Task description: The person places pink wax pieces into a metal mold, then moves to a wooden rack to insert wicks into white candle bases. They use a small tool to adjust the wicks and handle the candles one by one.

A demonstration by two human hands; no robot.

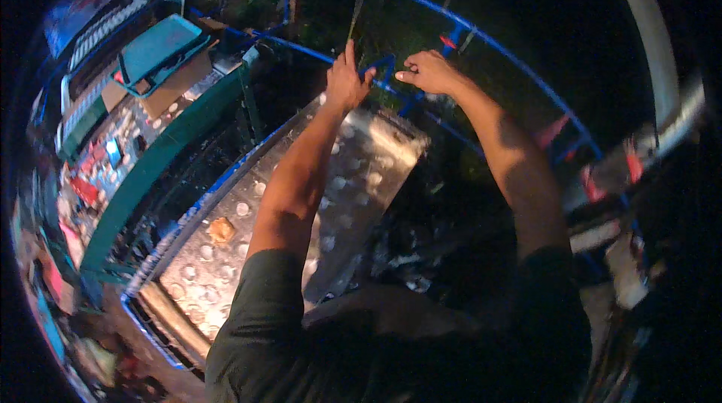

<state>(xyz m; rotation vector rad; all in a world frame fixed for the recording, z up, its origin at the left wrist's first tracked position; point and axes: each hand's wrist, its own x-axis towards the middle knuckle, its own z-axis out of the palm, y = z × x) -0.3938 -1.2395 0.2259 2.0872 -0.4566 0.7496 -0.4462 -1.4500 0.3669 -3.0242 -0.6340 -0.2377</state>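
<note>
Both my arms reach forward over a metal tray-like panel (342,177) with rows of round dimples and a blue edge. My left hand (347,83) is raised at its far end, index finger stretched up and thumb apart. A thin cord (357,8) comes down from a blue metal frame (421,1) to that fingertip; I cannot tell whether it is gripped. To its right, my right hand (430,72) is held with its fingers curled and the thumb close to them. Whatever may be between those fingertips is too small to make out.
A yellowish lump (221,230) lies on the dimpled panel. On the left, a green-edged table (169,140) bears a teal tray (162,49), a cardboard box (177,87) and scattered small items. A pale curved pole (647,34) stands at the right. Much of the background is dark.
</note>
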